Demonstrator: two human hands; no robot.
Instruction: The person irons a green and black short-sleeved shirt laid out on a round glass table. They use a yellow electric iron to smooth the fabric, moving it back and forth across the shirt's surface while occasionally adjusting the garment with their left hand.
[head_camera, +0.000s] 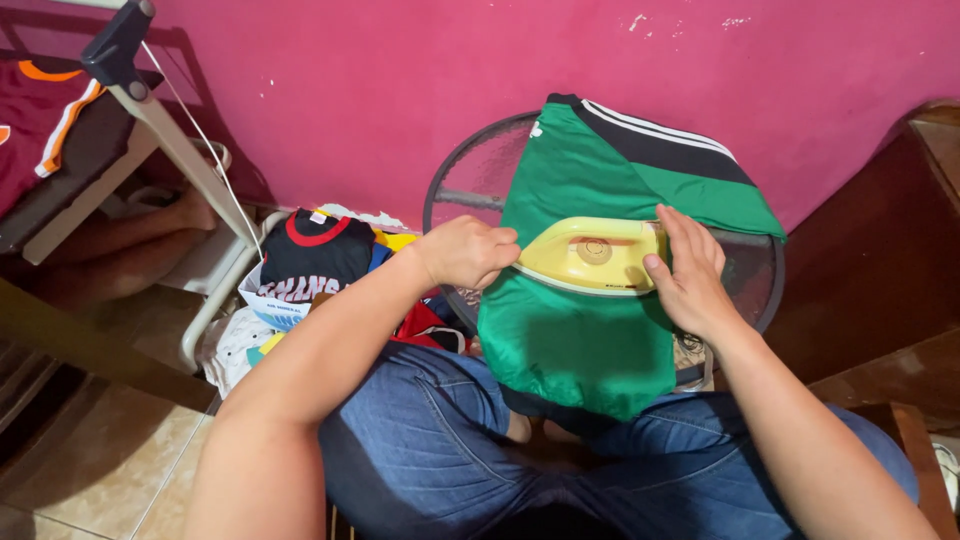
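Head view: yellow plastic iron (590, 255) lies on green folded shirt (590, 300) atop round glass table (450, 190), long axis left-right btwn hands. Left hand (465, 250) fisted at its end; right hand (690, 270) flat, fingers open, touching other end.

We see a yellow iron (592, 256) lying flat across a green shirt (590, 340) with black, white-striped trim, draped over the round glass table (455, 185).

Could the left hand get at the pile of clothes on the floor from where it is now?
Probably yes. The left hand rests at the yellow iron on the green shirt, and the pile of clothes lies just beside and below that arm, with nothing between them.
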